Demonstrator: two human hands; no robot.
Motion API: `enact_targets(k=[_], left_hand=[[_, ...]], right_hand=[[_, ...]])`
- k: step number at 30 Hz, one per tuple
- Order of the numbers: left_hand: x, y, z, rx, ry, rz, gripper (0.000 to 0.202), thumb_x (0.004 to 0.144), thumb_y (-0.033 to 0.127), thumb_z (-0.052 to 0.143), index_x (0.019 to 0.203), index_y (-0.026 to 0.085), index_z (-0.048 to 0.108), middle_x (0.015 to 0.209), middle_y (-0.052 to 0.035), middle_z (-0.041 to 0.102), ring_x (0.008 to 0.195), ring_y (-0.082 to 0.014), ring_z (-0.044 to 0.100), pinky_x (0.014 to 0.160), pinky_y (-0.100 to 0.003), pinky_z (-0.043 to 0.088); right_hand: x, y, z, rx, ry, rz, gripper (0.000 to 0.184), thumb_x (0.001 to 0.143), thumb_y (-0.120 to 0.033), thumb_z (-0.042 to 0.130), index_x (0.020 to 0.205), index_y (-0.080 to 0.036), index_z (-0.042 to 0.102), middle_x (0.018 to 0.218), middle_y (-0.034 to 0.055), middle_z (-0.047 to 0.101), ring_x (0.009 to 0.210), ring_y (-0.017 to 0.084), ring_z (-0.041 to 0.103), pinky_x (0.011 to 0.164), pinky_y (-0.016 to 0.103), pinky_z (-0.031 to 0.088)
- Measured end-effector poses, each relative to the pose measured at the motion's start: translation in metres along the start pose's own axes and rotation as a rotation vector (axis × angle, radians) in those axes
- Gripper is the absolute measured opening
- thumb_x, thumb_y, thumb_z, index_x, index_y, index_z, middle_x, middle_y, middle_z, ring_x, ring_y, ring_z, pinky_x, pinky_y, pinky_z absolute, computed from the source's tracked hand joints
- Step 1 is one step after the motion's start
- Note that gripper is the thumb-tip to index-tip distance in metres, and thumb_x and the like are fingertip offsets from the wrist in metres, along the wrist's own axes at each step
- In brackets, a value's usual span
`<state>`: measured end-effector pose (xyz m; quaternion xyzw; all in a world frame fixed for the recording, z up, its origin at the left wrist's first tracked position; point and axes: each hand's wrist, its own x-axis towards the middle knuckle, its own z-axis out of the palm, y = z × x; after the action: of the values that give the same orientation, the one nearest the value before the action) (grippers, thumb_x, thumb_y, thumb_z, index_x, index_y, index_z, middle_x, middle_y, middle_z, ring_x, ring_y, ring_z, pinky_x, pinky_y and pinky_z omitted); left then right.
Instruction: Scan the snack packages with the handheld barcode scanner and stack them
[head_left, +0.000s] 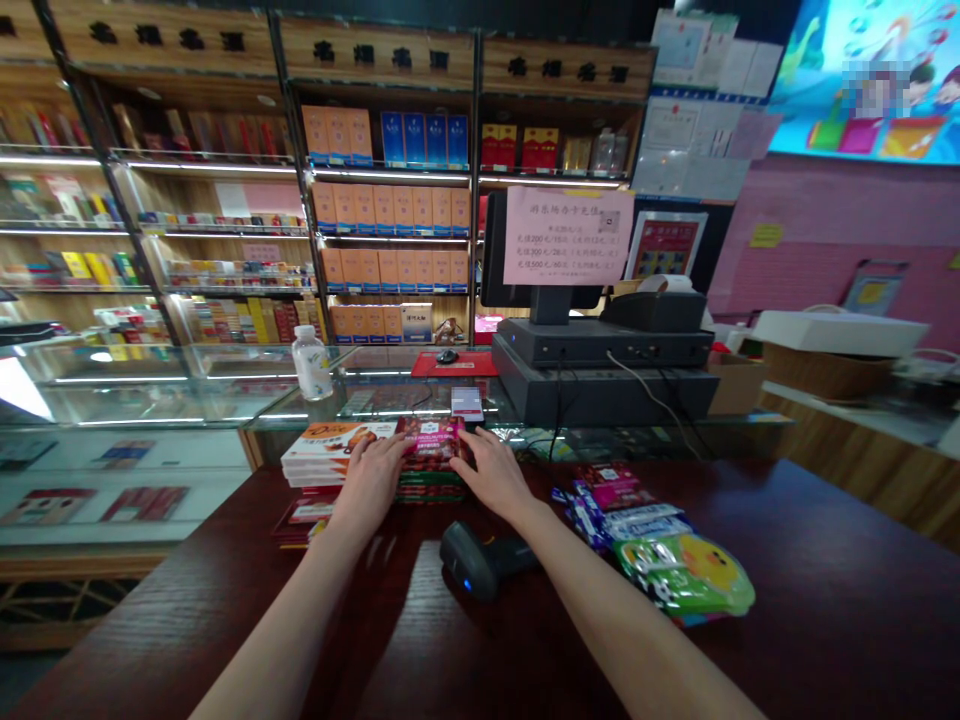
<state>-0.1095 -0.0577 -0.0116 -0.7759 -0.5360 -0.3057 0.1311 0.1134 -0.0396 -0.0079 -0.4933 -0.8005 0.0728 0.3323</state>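
Note:
A maroon and pink box of hazelnut chocolate (433, 438) lies on top of a stack of dark green-edged boxes (431, 486). My left hand (373, 474) is at the left edge of that box, its fingers bent over the edge. On the opposite edge, my right hand (491, 468) has its thumb and fingers against the same box, so it sits between both hands. White chocolate boxes (319, 455) are piled directly left of it, partly behind my left fingers. The undersides of my fingers are hidden.
A black barcode scanner (472, 562) lies between my forearms. Right of it are blue snack packs (645, 522) and a green chick-printed bag (686, 575). Behind the table are a glass counter with a white bottle (311, 362), a phone (467, 403) and a cash register (600, 345).

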Motion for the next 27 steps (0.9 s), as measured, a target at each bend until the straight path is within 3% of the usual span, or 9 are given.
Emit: enact_targets(k=[12, 22, 27], left_hand=[[0.003, 0.004, 0.003, 0.023, -0.069, -0.038, 0.041, 0.095, 0.016, 0.036, 0.125, 0.021, 0.062, 0.137, -0.01, 0.063, 0.126, -0.0249, 0.059, 0.116, -0.053, 0.029], [-0.004, 0.007, 0.005, 0.116, 0.009, -0.035, 0.04, 0.096, 0.019, 0.038, 0.127, 0.025, 0.062, 0.141, -0.0082, 0.06, 0.129, -0.0263, 0.056, 0.116, -0.053, 0.026], [-0.006, 0.011, -0.001, 0.108, -0.015, -0.025, 0.048, 0.094, 0.014, 0.037, 0.139, 0.026, 0.052, 0.145, -0.0065, 0.056, 0.133, -0.0245, 0.052, 0.117, -0.055, 0.023]], right_hand=[[-0.002, 0.006, 0.007, 0.002, 0.016, 0.046, 0.051, 0.094, -0.038, 0.056, 0.139, -0.015, 0.053, 0.145, 0.0132, 0.055, 0.137, 0.028, 0.045, 0.112, 0.045, 0.035], [-0.006, 0.001, 0.004, -0.004, -0.02, 0.076, 0.054, 0.096, -0.04, 0.051, 0.144, -0.017, 0.048, 0.146, 0.0144, 0.053, 0.136, 0.029, 0.046, 0.109, 0.048, 0.038], [-0.01, 0.001, 0.0, 0.013, -0.034, 0.083, 0.055, 0.096, -0.04, 0.051, 0.146, -0.017, 0.046, 0.147, 0.0128, 0.053, 0.137, 0.028, 0.045, 0.11, 0.047, 0.037]])
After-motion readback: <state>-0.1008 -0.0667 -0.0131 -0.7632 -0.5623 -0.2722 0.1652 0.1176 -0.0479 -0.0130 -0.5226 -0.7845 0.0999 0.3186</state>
